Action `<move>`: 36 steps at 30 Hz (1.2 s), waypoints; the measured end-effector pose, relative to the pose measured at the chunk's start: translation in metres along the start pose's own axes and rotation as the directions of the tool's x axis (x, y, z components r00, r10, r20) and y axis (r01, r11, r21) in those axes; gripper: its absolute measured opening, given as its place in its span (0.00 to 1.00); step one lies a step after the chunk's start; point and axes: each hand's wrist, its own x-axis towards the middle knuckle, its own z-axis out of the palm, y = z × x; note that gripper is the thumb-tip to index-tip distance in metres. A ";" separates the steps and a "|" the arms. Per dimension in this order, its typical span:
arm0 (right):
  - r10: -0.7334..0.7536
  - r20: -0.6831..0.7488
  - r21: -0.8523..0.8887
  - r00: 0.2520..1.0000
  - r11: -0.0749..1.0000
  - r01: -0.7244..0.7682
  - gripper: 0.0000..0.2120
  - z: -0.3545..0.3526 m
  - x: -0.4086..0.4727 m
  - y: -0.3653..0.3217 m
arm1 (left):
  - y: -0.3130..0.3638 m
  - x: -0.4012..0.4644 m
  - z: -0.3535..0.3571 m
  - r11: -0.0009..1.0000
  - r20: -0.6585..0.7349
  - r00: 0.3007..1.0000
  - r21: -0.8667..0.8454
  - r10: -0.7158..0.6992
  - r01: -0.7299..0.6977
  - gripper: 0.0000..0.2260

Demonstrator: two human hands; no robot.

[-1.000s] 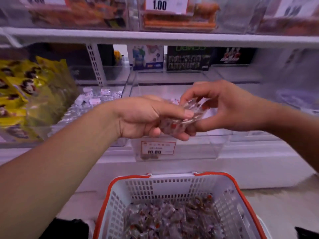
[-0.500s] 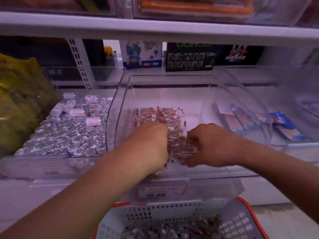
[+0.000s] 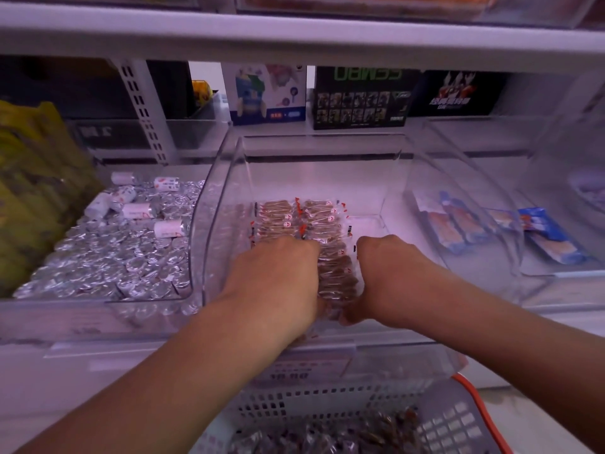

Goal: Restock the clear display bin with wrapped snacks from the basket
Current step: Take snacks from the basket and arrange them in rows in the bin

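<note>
Dim, purplish light; soft blur (edges bowed by wide lens).

a second ago i hold the snack packs up in the air above the basket (image 3: 451, 421); now both my left hand (image 3: 278, 280) and right hand (image 3: 389, 273) are down inside the clear bin (image 3: 222, 204), gripping the packs (image 3: 335, 276) between them at the front of the row.

- Bin on the left (image 3: 98, 309) holding a heap of silver foil-wrapped pcs (image 3: 108, 267), w/ a few white rolls (image 3: 167, 228) lying on top.
- Yellow bags (image 3: 36, 191) sitting at far left.
- Bin on the right (image 3: 491, 244) holding blue-and-white packets (image 3: 543, 237), lying flat.
- Three boxes standing at the back: white-blue box (image 3: 266, 93), black-green box (image 3: 360, 96), black box w/ red print (image 3: 455, 93).
- Upper shelf (image 3: 294, 40) running across the top.
</note>
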 end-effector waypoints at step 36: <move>-0.054 0.618 0.177 0.784 0.981 -0.072 0.51 0.326 -0.138 0.086 | -0.039 -0.177 0.294 0.911 0.630 0.768 -0.243 -0.113 0.334 0.25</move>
